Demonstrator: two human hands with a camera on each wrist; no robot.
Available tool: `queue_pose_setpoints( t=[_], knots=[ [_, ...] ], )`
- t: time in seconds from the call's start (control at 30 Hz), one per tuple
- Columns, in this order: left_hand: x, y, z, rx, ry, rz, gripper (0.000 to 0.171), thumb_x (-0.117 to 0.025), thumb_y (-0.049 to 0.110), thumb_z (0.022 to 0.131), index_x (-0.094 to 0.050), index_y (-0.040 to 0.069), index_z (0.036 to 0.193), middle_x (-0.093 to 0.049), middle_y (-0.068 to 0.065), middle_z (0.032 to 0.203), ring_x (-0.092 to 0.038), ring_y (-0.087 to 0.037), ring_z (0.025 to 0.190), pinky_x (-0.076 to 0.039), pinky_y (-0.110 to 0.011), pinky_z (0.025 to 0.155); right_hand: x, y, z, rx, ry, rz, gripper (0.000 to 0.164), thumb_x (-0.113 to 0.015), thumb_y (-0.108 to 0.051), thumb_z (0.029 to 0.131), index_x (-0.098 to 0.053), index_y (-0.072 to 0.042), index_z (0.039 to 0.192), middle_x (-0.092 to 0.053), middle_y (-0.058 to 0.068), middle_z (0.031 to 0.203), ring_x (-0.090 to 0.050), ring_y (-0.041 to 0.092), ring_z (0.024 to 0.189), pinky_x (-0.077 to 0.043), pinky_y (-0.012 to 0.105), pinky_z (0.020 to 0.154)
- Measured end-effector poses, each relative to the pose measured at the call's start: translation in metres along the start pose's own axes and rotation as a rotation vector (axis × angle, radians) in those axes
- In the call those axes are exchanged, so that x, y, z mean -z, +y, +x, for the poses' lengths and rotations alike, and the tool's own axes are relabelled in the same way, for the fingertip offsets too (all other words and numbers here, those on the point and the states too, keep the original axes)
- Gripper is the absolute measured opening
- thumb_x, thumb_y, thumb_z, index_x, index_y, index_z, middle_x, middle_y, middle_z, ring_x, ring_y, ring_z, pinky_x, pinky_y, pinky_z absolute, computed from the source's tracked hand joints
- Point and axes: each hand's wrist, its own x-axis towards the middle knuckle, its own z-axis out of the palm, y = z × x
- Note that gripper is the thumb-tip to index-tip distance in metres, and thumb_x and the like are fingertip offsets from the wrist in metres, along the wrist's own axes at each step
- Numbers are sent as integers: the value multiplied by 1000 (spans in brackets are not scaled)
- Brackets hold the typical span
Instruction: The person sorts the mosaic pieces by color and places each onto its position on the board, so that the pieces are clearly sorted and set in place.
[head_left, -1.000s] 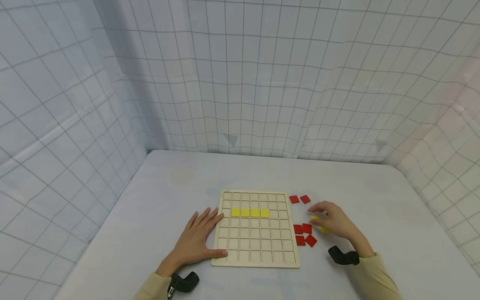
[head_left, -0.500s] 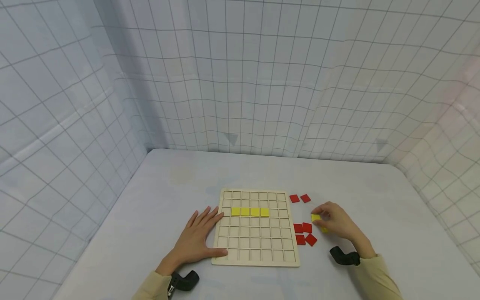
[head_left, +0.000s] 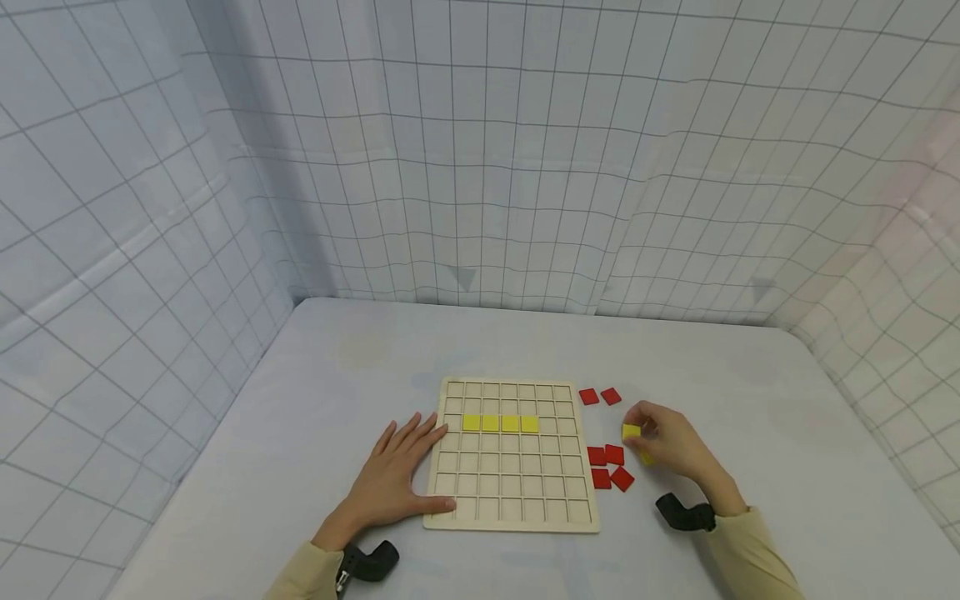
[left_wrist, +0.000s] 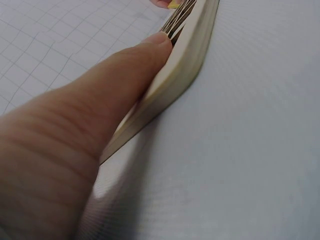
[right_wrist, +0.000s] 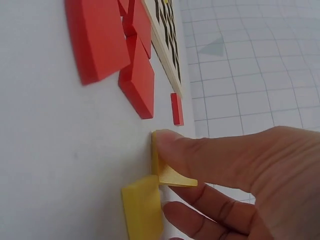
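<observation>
My left hand (head_left: pixel 390 483) lies spread on the left side of a pale wooden grid board (head_left: pixel 513 526). Its thumb (left_wrist: pixel 125 70) presses the near left corner in the left wrist view. A row of several yellow square tiles (head_left: pixel 491 424) fills part of the board's third row. Right of the board, my right hand (head_left: pixel 672 439) pinches a yellow tile (right_wrist: pixel 175 178) between thumb and fingers, the tile tipped up in the right wrist view. Just beside it lies another yellow tile (right_wrist: pixel 142 207), partly under the hand in the head view.
Several red square tiles (head_left: pixel 614 455) lie in a cluster against the board's right edge. Farther back are two more red tiles (head_left: pixel 588 397). Grid-patterned curtains (head_left: pixel 525 167) stand behind and at the sides of the white table (head_left: pixel 360 350).
My right thumb and fingers have come down onto a yellow tile and now pinch it, tipping it up. The left hand and the board stay in place.
</observation>
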Motion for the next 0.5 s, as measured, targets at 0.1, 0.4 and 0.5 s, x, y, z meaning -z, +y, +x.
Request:
queue_pose_setpoints(
  t=[0.1,0.4,0.5],
  knots=[
    [0,0,0,0,0,4,103,-58,79,69,-34,17,149,-24,-2,155,-15,-24,142,-2,-46,114,-1,-1,-1,-13,20,4,17,-75,-6,80,-64,-10,92,-61,-2,87,-54,19,78,-51,33,67],
    [-1,0,0,-20,31,9,102,-59,78,70,-37,15,148,-27,-4,154,-18,-26,141,-6,-48,113,-2,-3,-2,-25,49,36,17,-73,-4,82,-66,-7,97,-62,-1,83,-54,18,75,-50,27,62],
    [0,0,0,-10,13,9,103,-58,78,70,-35,17,149,-25,-3,154,-16,-25,142,-4,-47,114,-4,-4,-1,-11,82,34,18,-74,-5,81,-67,-4,98,-60,-1,80,-53,17,72,-49,26,60]
  ],
)
